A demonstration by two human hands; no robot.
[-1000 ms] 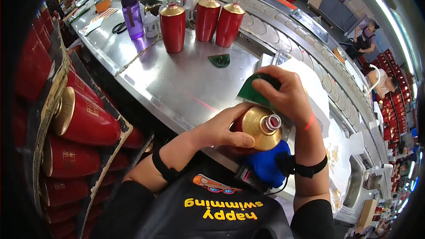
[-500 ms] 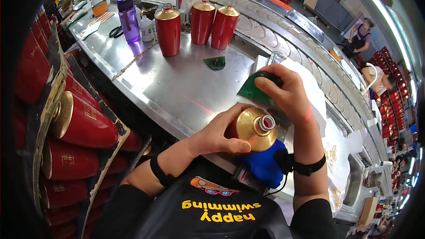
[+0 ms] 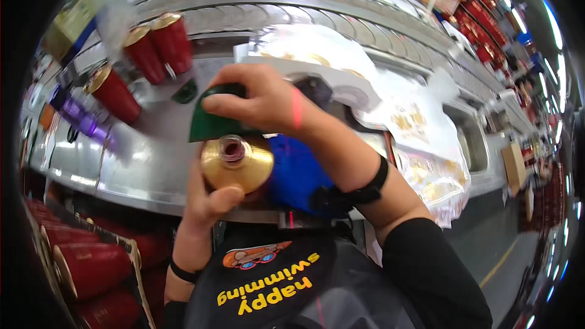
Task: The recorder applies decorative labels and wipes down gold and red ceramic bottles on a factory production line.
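My left hand (image 3: 210, 204) is wrapped round a bottle (image 3: 247, 167) with a gold shoulder and a clear open neck; its red body is mostly hidden below. Pinched between the thumb and fingers of my right hand (image 3: 256, 100) is a flat green scraper (image 3: 213, 116), held just beyond the bottle's neck. Under my right forearm, against the bottle, sits a blue bulging object (image 3: 298, 173) whose kind I cannot make out. A second dark green piece (image 3: 184, 91) lies on the metal table beyond the scraper.
Red bottles with gold shoulders (image 3: 116, 94) stand at the left beside a purple drinking bottle (image 3: 82, 119). White sheets with gold prints (image 3: 405, 128) cover the right side near a sink (image 3: 469, 131). Behind runs a metal conveyor (image 3: 292, 15). More red bottles (image 3: 94, 268) lie stacked at lower left.
The view has swung to the right, so the table's things appear farther left. Both hands keep their holds; the scraper is now nearer the bottle's neck, and the bottle stands more upright.
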